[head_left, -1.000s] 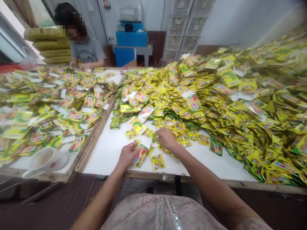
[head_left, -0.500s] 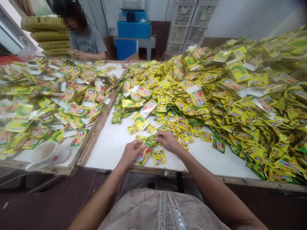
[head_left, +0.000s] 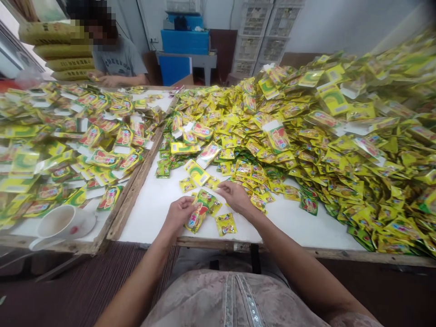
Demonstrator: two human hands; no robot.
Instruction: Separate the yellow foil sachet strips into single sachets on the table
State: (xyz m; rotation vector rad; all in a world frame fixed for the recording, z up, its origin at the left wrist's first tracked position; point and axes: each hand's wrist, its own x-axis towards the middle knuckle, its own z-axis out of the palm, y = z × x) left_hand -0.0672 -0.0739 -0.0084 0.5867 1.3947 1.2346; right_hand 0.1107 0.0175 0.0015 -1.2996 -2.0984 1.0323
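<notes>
Two hands (head_left: 235, 198), left one (head_left: 177, 215) pinching a printed box (head_left: 196, 219), sachets (head_left: 225, 224) nearby

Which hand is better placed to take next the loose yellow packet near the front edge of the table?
Probably the right hand: it is close to the yellow packet, and I see nothing in its grip. The left hand holds a printed pack.

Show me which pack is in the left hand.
The yellow-green-red pack pinched in the left hand; the mostly yellow pack just beyond lies outside that grip.
</notes>
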